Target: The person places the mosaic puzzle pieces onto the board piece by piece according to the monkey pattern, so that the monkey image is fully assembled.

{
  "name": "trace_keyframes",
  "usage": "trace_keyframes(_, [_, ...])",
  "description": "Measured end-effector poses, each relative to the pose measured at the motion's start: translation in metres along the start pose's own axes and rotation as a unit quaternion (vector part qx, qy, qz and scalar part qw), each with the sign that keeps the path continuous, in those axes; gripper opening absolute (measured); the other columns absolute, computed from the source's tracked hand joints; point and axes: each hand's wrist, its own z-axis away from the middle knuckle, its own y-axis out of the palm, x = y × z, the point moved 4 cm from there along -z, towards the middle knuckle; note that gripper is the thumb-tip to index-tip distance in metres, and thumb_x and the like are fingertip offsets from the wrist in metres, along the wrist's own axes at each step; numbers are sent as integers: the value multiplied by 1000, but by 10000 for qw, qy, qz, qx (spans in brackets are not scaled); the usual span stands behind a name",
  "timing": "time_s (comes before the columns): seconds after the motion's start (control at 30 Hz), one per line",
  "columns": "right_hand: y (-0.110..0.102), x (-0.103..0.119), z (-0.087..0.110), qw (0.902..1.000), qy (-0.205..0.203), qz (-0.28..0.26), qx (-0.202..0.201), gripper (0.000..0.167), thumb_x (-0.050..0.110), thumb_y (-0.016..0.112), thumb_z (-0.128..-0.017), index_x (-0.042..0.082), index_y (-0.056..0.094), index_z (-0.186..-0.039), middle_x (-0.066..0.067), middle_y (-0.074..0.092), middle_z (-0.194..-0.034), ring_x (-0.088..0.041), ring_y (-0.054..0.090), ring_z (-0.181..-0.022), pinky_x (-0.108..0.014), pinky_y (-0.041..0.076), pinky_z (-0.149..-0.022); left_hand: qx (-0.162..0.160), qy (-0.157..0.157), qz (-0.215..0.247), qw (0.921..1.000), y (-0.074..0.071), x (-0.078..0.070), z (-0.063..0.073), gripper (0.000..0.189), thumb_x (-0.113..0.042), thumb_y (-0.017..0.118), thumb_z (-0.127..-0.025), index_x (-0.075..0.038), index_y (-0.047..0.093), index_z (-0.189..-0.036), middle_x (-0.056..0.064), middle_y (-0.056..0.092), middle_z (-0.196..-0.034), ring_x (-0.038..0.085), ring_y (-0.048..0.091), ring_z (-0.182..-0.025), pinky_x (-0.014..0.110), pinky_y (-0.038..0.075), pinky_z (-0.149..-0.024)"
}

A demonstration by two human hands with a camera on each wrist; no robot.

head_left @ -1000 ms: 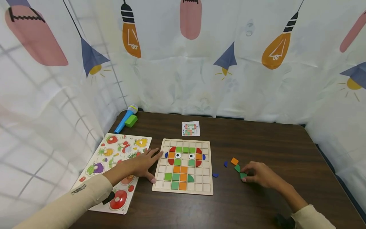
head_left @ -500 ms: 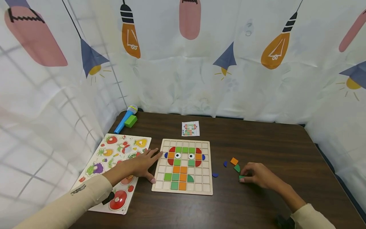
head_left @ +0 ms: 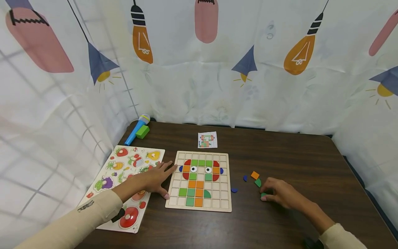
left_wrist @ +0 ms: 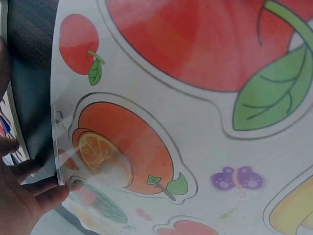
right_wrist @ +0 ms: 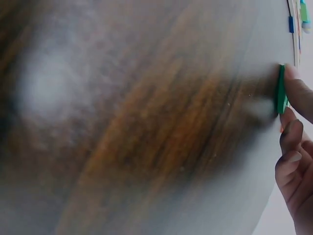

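Note:
In the head view my left hand [head_left: 158, 178] lies with fingers spread, thumb and fingertips right at the left edge of a wooden grid board [head_left: 219, 204]. On the board, colored tiles form a figure with two eye tiles [head_left: 208, 170] and blue half-rounds at its sides. My right hand [head_left: 280, 192] pinches a green tile [head_left: 263, 195] low at the table, right of the board. The right wrist view shows that green tile [right_wrist: 281, 90] edge-on between thumb and fingers. Close by lie another green tile [head_left: 257, 183], an orange square tile [head_left: 255, 175] and two blue pieces [head_left: 234, 190].
A fruit puzzle board [head_left: 149, 204] lies under my left forearm. Behind the grid board is a small picture card [head_left: 207, 139] printed with a similar figure. A blue toy microphone [head_left: 136, 129] and a green block [head_left: 142, 131] are at the back left. A printed curtain surrounds the table.
My right thumb and fingers have closed in on the green tile, which moved slightly left and is now mostly covered. The left hand stays in place at the grid board.

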Motion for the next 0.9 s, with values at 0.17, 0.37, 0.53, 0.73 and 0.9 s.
trace_keyframes(0.17, [2, 3, 1, 10000, -70, 42, -53, 17, 36, 74, -90, 25, 62, -96, 16, 59, -91, 4, 49, -72, -21, 44, -60, 4, 34, -3, 10000, 1, 0, 0, 118, -66, 77, -72, -16, 18, -162, 18, 14, -167, 50, 15, -151, 68, 32, -111])
trace_keyframes(0.37, [4, 10, 2, 9992, -19, -332, 201, 21, 34, 69, -95, 20, 64, -109, 14, 58, -84, 3, 45, -63, -21, 42, -54, -53, 59, 70, 9999, 0, -2, 2, 118, -63, 80, -72, -14, 20, -161, 20, 16, -166, 52, 16, -150, 69, 33, -110])
trace_keyframes(0.53, [5, 17, -2, 9994, -195, -174, 211, 24, 35, 62, -100, 21, 70, -117, 11, 68, -103, -1, 62, -90, -27, 54, -73, -91, 94, 51, 9999, 0, -4, 4, 117, -62, 80, -72, -13, 22, -161, 21, 18, -165, 52, 18, -150, 68, 33, -109])
trace_keyframes(0.73, [8, 28, -12, 9984, -383, -329, 244, 6, 35, 64, -99, 29, 66, -99, 18, 64, -95, 1, 57, -83, -24, 50, -71, -92, 78, 42, 9999, 0, -4, 4, 117, -62, 80, -72, -13, 21, -161, 21, 18, -165, 52, 18, -150, 68, 33, -110])
trace_keyframes(0.9, [12, 36, -24, 9957, -285, -758, 460, 15, 40, 64, -98, 26, 66, -103, 16, 60, -83, 2, 49, -69, -21, 45, -62, -83, 54, 32, 9999, -1, -4, 4, 117, -62, 81, -72, -14, 21, -161, 20, 17, -166, 51, 17, -150, 68, 33, -110])
